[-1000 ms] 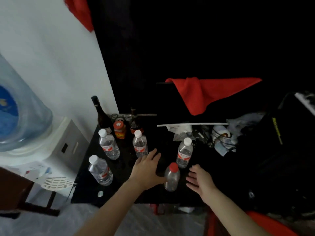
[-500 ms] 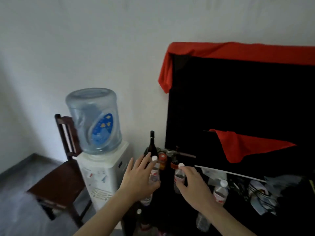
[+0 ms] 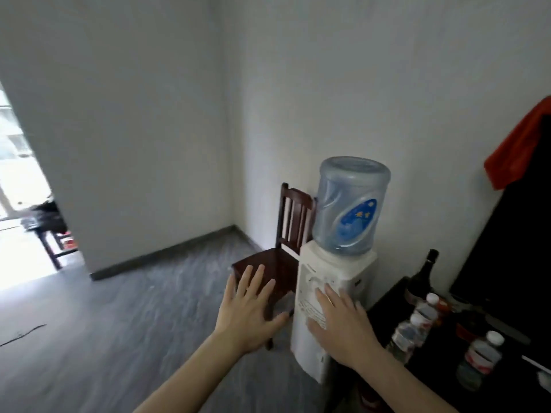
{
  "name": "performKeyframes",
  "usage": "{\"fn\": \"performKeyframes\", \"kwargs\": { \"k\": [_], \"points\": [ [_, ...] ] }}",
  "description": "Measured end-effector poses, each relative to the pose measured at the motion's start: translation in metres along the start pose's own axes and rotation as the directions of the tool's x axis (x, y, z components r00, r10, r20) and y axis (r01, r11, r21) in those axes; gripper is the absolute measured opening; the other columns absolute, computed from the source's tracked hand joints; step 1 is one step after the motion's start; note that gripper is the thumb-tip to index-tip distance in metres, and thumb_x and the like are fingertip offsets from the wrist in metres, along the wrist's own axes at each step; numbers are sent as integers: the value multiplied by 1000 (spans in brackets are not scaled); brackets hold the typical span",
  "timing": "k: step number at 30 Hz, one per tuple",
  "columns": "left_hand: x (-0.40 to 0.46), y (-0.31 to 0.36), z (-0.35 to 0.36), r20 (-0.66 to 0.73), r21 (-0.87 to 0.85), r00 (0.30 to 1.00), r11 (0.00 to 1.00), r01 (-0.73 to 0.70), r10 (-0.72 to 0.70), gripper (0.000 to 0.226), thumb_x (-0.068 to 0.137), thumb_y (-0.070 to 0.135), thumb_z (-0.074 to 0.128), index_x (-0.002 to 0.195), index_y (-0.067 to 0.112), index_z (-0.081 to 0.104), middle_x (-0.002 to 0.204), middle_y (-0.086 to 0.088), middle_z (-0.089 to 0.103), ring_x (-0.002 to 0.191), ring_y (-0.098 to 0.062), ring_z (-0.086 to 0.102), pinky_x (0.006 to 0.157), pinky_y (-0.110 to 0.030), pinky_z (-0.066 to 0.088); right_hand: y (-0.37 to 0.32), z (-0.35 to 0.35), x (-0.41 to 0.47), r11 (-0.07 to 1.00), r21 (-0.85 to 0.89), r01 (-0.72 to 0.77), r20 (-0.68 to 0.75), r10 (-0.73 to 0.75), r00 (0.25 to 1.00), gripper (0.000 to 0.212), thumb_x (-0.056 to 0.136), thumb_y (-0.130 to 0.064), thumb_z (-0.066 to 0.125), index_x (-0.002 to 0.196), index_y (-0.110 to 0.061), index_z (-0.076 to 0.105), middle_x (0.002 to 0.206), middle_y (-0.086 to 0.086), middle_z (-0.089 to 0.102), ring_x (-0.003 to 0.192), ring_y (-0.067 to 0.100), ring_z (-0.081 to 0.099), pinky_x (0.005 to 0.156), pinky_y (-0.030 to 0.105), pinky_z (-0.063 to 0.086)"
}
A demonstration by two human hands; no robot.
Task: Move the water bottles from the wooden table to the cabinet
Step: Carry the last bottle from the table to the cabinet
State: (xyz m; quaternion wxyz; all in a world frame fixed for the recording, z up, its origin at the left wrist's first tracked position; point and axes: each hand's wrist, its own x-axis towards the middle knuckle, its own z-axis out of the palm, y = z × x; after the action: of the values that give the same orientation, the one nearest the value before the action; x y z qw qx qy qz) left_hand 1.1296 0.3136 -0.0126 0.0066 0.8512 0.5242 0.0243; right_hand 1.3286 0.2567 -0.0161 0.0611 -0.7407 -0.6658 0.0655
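Both hands are held out with fingers spread and palms down, each grip wide open and holding nothing — the left hand [image 3: 249,311] at lower centre in front of a dark wooden chair [image 3: 280,260], the right hand [image 3: 343,320] in front of the white water dispenser [image 3: 325,281]. The water bottles [image 3: 417,326] stand upright on the black cabinet [image 3: 384,311] at lower right, beside a dark glass bottle [image 3: 423,275].

Open grey floor [image 3: 125,317] runs clear from bottom left to the bright doorway [image 3: 21,186] at far left; both empty, spread hands, left hand [image 3: 249,308] and right hand [image 3: 343,326], hang over it unobstructed. Wooden chair [image 3: 277,257] and water dispenser [image 3: 331,299] block the wall corner. Black cabinet top [image 3: 387,305] at right crowded: water bottles [image 3: 408,335] and dark glass bottle [image 3: 422,278] close together.
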Motion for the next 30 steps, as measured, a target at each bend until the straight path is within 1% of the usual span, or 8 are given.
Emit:
{"fn": "performKeyframes", "kwargs": {
  "k": [3,6,8,10,13,18,22,30],
  "points": [
    [-37,-57,-8,-3,25,988,988,153,-153,130,48,82,-35,163,30,-4,169,-3,-24,149,-20,-33,121,-52,-20,-64,7,19,989,-4,146,28,-146,989,74,96,-60,30,158,-29,7,167,-3,-1,153,23,0,122,48,6],
    [-73,-110,-10,-26,27,943,942,334,-333,120,59,85,-29,163,31,-3,167,-2,-29,151,-23,-32,118,-50,-27,-126,8,36,952,-15,305,35,-304,952,74,97,-60,30,159,-29,4,167,-2,-5,153,24,-4,122,50,4],
    [-96,-143,-9,-58,35,893,893,449,-446,112,68,86,-24,164,32,-2,160,1,-35,147,-21,-35,107,-45,-39,-165,10,46,917,-23,398,35,-397,917,75,97,-61,30,159,-28,4,167,0,-5,153,26,-6,122,52,3],
    [-120,-170,-11,-72,48,829,828,558,-555,106,73,85,-18,164,33,-1,157,3,-37,145,-19,-36,99,-43,-42,-201,14,54,879,-27,476,39,-474,879,76,96,-62,30,159,-28,4,167,1,-4,153,27,-7,122,54,2],
    [-155,-201,-19,-70,25,707,708,706,-703,108,67,81,-13,163,33,0,167,0,-29,154,-24,-28,112,-49,-32,-250,20,61,815,-24,579,37,-578,815,79,94,-63,32,159,-27,5,167,2,-4,153,28,-4,122,54,2],
    [-213,-228,-30,-75,1,475,477,879,-877,84,95,77,20,164,32,3,170,-2,-22,158,-27,-20,124,-55,-11,-316,34,62,691,37,722,69,-722,688,79,92,-62,35,158,-28,9,167,-1,-7,153,26,-9,121,55,-1],
    [-264,-237,-31,-103,-52,316,322,945,-943,79,97,73,27,163,32,11,172,-1,-14,159,-26,-15,125,-56,-9,-360,51,53,582,43,812,94,-811,577,78,93,-63,32,158,-31,2,166,-1,-14,152,27,-13,120,57,-1],
    [-379,-244,-14,-5,-77,-7,-7,997,-1000,83,97,73,30,164,33,3,170,0,-25,157,-26,-21,124,-59,-10,-462,83,-3,376,108,920,147,-921,360,79,94,-67,28,157,-33,-4,165,-2,-20,152,27,-17,120,57,-4]
  ]
}}
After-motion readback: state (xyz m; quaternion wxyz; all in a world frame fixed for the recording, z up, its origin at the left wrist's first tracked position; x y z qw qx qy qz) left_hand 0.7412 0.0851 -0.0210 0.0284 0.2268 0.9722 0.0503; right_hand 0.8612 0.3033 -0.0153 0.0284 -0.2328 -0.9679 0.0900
